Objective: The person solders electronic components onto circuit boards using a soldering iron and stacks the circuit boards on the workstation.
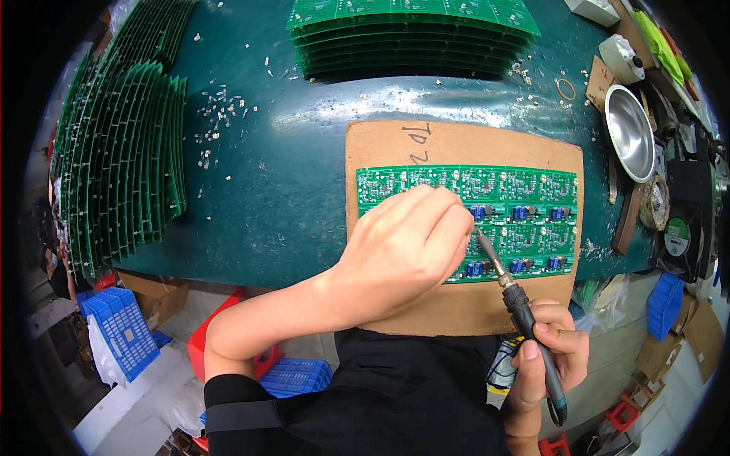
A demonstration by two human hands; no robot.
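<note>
A green circuit board panel (525, 242) with rows of blue parts lies flat on a brown cardboard sheet (464, 304). My right hand (551, 357) grips a soldering iron (525, 315) by its dark handle. The iron's tip points up and left, at the middle of the panel beside my left fingers. My left hand (407, 247) is closed over the panel's left part, with the fingertips pressed together near the tip. Whatever it pinches is hidden behind the fingers, and so is part of the panel.
Stacked green boards (414, 42) stand at the table's far side, and rows of upright boards (125, 159) fill the left. Tiny loose parts (217, 110) lie scattered between. At right are a metal bowl (630, 133), a white bottle (622, 59) and a dark fan (679, 237).
</note>
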